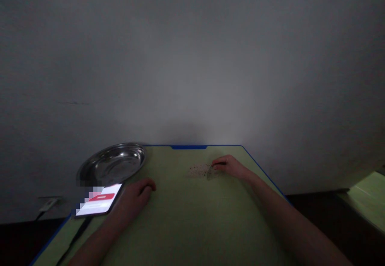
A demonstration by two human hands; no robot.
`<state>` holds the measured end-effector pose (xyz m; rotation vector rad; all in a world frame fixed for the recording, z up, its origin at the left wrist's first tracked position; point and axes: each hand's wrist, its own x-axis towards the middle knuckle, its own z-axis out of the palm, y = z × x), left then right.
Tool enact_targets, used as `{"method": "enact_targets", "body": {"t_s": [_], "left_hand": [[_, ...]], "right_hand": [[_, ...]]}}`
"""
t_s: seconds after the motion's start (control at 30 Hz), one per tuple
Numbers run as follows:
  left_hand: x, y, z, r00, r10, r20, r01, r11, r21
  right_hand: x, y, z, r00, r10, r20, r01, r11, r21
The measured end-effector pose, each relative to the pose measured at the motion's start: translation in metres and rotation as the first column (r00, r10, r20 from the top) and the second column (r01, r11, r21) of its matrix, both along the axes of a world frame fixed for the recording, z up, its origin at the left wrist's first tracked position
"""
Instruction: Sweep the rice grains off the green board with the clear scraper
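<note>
The person's right hand (229, 166) was over toward the right side of the pale green counter (186, 222), the thumb and fingers pinched together on a small see-through thing (209, 173), too faint in that dim light for me to make out what it was. Its edge came down by the counter's surface, right beside a loose scatter of dark specks (197, 169) that spread out to the left of the fingers.

The left hand (142, 190) lay low near the counter, well apart from the specks, its fingers loosely bent; I couldn't tell whether anything was tucked under them. Just beside that wrist lay a device with a lit screen (100, 202), showing a red band on white, and a dark strap (78, 234) ran from near its lower edge toward the person. Behind the device, at the counter's far left corner, sat a shiny oval metal dish (122, 163). A blue edging (189, 147) bordered the counter, and a plain grey wall (192, 65) rose behind it.
</note>
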<state>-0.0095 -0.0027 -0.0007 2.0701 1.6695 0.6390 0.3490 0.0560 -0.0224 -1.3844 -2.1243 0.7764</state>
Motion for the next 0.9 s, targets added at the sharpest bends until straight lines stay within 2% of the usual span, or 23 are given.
{"method": "enact_targets", "body": {"t_s": [0.1, 0.23, 0.4, 0.63, 0.9], "left_hand": [[0.0, 0.0, -0.001, 1.0, -0.005, -0.009, 0.005, 1.0, 0.006], [0.0, 0.002, -0.003, 1.0, -0.025, 0.001, 0.025, 1.0, 0.003], [0.001, 0.003, -0.003, 0.999, -0.029, 0.017, 0.029, 1.0, 0.012], [0.0, 0.001, -0.003, 0.999, -0.021, 0.042, 0.021, 1.0, 0.001], [0.002, 0.001, -0.003, 0.999, -0.03, 0.013, 0.03, 1.0, 0.001]], "right_hand": [[-0.007, 0.009, 0.003, 1.0, 0.012, 0.018, -0.012, 1.0, 0.001], [-0.004, 0.017, 0.015, 0.999, -0.001, 0.034, 0.002, 1.0, -0.01], [-0.001, 0.028, 0.026, 0.99, -0.137, 0.038, 0.138, 0.99, -0.006], [-0.03, 0.028, 0.023, 0.932, -0.362, 0.039, 0.362, 0.932, 0.001], [-0.05, 0.013, 0.019, 0.882, -0.457, 0.112, 0.457, 0.889, 0.031]]}}
